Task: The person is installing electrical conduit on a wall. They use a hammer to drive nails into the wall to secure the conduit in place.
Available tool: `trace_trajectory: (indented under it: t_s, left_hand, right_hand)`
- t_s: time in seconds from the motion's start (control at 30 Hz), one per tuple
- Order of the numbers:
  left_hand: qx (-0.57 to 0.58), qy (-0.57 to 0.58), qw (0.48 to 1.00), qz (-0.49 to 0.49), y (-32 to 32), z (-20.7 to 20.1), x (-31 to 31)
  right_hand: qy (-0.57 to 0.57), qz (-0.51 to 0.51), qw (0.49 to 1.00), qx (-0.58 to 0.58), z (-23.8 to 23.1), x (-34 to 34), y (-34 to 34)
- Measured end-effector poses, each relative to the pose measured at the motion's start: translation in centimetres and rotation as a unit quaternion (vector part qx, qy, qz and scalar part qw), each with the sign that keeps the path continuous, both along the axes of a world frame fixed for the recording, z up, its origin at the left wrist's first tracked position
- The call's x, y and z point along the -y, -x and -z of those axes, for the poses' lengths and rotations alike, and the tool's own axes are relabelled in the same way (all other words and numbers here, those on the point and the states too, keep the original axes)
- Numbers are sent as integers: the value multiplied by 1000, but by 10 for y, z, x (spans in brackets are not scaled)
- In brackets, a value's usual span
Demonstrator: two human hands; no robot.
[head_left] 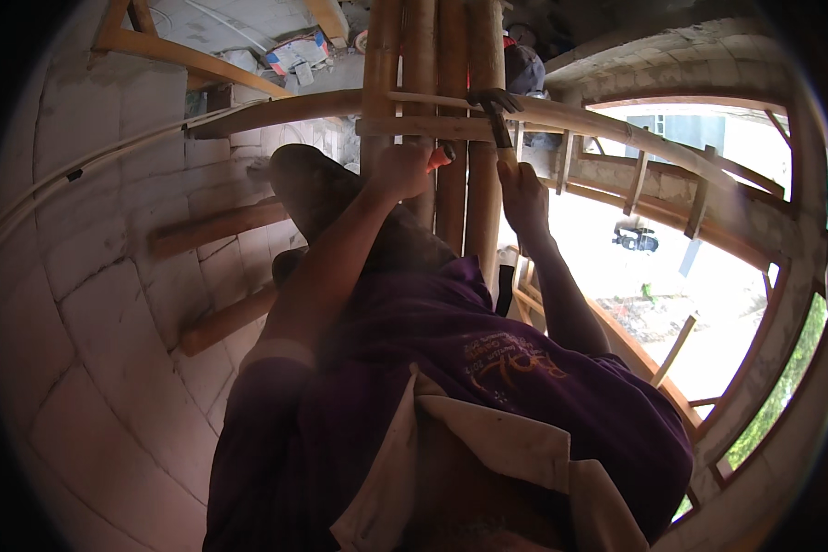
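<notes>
My right hand (524, 198) is wrapped round the handle of a claw hammer (498, 115), whose dark head is raised over the wooden poles. To the left, my left hand (402, 172) is closed on an orange-handled tool (440, 158) with a dark end; its working end is hidden. Both hands are above a row of round wooden poles (452, 198). A flat wooden batten (423, 127) lies across these poles, just beyond my left hand.
A block wall (110, 304) rises at the left, with stubby timbers (221, 227) beside my dark-trousered leg (317, 189). To the right, a timber frame (653, 147) spans a bright opening, and the ground outside shows far below. A long curved beam (294, 112) crosses ahead.
</notes>
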State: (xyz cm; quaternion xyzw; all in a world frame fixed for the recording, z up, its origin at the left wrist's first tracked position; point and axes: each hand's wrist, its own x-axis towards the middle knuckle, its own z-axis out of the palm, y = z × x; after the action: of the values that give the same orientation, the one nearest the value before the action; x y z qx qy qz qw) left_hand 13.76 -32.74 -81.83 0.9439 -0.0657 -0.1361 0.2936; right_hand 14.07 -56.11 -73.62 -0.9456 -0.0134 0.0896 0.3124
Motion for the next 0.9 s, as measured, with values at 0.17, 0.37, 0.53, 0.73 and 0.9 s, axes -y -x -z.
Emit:
trace_trajectory:
  t_s: [0.17,0.37,0.53,0.73,0.9]
  left_hand:
    - [78,-88,991,64,-4,-13,7]
    - [185,-41,981,46,-5,0,10]
    - [221,-35,974,20,-7,7,14]
    - [64,205,969,-119,-13,-24,3]
    - [66,95,985,-130,-5,-66,-23]
  right_hand:
    - [-28,33,999,-25,-24,0,-2]
    - [22,10,999,28,-9,5,-2]
    - [26,-46,999,1,25,12,-10]
    - [30,19,995,-91,-2,-7,10]
    - [-127,-80,987,62,32,-38,-14]
